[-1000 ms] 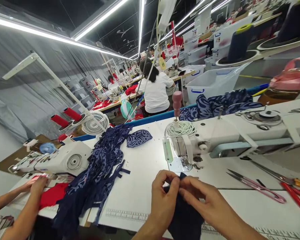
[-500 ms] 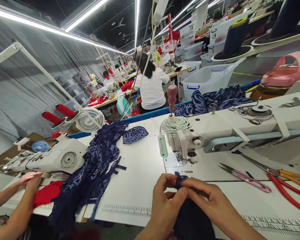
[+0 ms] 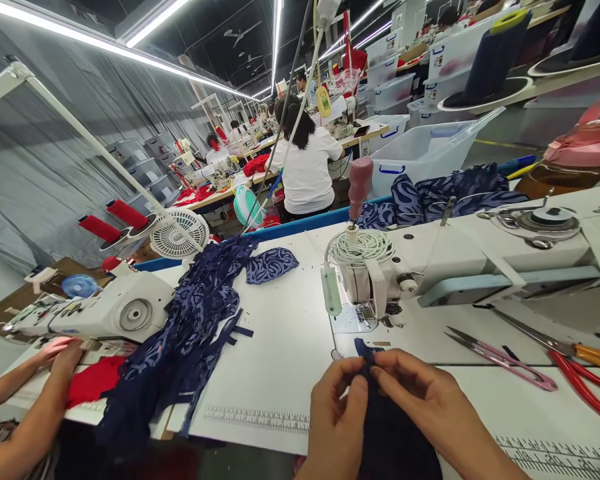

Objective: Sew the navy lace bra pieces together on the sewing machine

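Note:
Both my hands pinch a dark navy fabric piece (image 3: pixel 393 440) in front of the sewing machine (image 3: pixel 375 280). My left hand (image 3: pixel 337 407) grips its upper edge from the left, thumb and fingers closed. From the right, my right hand (image 3: pixel 420 387) pinches the same edge close beside it. A narrow end of the cloth sticks up past my fingertips, just short of the presser foot area. The rest hangs down toward me over the table's front edge. Part of the fabric is hidden behind my fingers.
Pink thread snips (image 3: pixel 505 360) and red-handled scissors (image 3: pixel 575 373) lie at the right. A heap of navy patterned fabric (image 3: pixel 195 313) drapes over the table at left, near a single patterned piece (image 3: pixel 271 265). Further left, a co-worker's hands (image 3: pixel 63 353) work on red cloth (image 3: pixel 95 381).
The view has shifted slightly, moving the machine and scissors rightward in the picture. My fingers have regripped the navy fabric's edge; the left thumb now points more upright.

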The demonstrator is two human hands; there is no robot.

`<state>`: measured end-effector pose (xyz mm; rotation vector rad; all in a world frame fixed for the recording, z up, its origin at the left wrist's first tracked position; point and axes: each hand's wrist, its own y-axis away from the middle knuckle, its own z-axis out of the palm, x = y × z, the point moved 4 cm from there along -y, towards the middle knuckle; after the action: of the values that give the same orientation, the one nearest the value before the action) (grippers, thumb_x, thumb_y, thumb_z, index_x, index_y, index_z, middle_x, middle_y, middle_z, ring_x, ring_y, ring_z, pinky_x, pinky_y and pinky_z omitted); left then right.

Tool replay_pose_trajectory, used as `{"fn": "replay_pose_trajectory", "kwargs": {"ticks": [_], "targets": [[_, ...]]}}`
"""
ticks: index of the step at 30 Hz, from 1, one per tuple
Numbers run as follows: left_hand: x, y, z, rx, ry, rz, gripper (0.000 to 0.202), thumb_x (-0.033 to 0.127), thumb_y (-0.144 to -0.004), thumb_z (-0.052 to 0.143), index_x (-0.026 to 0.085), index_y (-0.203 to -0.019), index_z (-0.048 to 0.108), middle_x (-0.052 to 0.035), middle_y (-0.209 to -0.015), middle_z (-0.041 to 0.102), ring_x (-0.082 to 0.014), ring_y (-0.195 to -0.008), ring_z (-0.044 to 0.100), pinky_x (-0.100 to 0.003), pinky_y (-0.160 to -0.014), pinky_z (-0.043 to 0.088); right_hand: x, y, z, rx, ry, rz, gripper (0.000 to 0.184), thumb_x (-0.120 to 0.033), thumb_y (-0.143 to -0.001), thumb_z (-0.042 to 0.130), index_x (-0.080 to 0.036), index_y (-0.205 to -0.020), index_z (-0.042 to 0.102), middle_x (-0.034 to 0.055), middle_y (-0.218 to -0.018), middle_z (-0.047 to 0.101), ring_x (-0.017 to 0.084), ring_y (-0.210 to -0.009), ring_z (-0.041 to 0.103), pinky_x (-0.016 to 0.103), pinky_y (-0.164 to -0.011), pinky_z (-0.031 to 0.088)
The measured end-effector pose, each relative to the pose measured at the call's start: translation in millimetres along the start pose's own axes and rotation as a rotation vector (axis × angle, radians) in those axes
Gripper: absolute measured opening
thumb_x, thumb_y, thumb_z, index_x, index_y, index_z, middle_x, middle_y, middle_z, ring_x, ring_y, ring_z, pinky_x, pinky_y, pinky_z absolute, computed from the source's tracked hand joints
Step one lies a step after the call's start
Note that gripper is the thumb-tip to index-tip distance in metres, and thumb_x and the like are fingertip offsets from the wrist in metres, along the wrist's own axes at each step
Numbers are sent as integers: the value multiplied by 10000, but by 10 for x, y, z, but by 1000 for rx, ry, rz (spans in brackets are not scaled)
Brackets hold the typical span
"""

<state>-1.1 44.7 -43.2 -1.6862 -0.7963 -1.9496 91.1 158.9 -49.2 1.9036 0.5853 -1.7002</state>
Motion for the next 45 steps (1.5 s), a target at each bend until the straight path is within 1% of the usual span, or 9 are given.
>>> {"fn": "replay_pose_trajectory", "kwargs": {"ticks": [4, 7, 13, 15, 18, 21, 28, 39, 45], "targets": [[52, -119, -30, -30, -48, -61, 383, 512, -799, 771, 167, -945, 691, -82, -931, 693, -212, -912, 628, -284, -776, 514, -32, 34, -5, -24, -67, 59, 317, -547, -791, 684, -235, -844, 703, -13, -640, 622, 187, -670, 614, 287, -662, 499], [83, -173, -75, -69, -148, -67, 298, 447, -828, 735, 175, -851, 616, -37, -857, 626, -152, -770, 553, -242, -651, 438, -70, 17, -41, -123, -14, 28, 284, -516, -829, 628, -238, -776, 647, -15, -691, 580, 169, -681, 555, 267, -640, 459], [428, -274, -155, -167, -431, 103, 169, 340, -990, 512, 199, -909, 558, 13, -785, 516, -127, -717, 438, -250, -662, 358, -141, -116, -224, -311, 104, -11, 302, -516, -870, 556, -231, -778, 589, -13, -713, 498, 153, -668, 453, 250, -585, 383], [518, -319, -138, -252, -387, 58, 205, 396, -982, 545, 195, -988, 587, 18, -785, 495, -121, -709, 425, -246, -658, 348, -154, -149, -281, -343, 140, -10, 334, -543, -899, 530, -231, -803, 596, -10, -725, 502, 152, -674, 445, 252, -580, 362], [540, -361, -78, -392, -236, -97, 418, 484, -847, 732, 179, -1120, 646, 17, -811, 509, -111, -724, 457, -233, -660, 354, -168, -166, -340, -377, 200, -25, 366, -568, -930, 503, -233, -833, 615, -2, -748, 538, 158, -704, 463, 257, -592, 356], [461, -363, -22, -460, -117, -262, 506, 475, -724, 834, 146, -1089, 716, 8, -771, 561, -100, -686, 483, -232, -655, 363, -188, -145, -368, -404, 236, -60, 338, -539, -944, 509, -235, -863, 632, 7, -792, 589, 168, -759, 501, 262, -645, 384], [316, -336, -38, -364, -90, -306, 338, 354, -691, 829, 119, -922, 749, -2, -711, 613, -94, -644, 499, -223, -623, 370, -170, -122, -367, -438, 312, -53, 304, -473, -968, 452, -231, -837, 582, -9, -756, 521, 155, -719, 443, 262, -614, 344], [188, -285, -101, -319, -21, -351, 433, 479, -658, 866, 118, -844, 713, 17, -662, 580, -76, -593, 465, -201, -571, 334, -207, -111, -303, -442, 380, -71, 242, -410, -949, 458, -235, -816, 558, -26, -747, 532, 148, -712, 458, 245, -616, 354], [144, -233, -138, -266, 34, -337, 430, 437, -604, 910, 116, -819, 723, 5, -684, 614, -81, -609, 506, -202, -594, 382, -164, -107, -241, -392, 408, -121, 285, -469, -912, 512, -231, -780, 597, -10, -723, 590, 160, -687, 534, 237, -598, 422]]}}
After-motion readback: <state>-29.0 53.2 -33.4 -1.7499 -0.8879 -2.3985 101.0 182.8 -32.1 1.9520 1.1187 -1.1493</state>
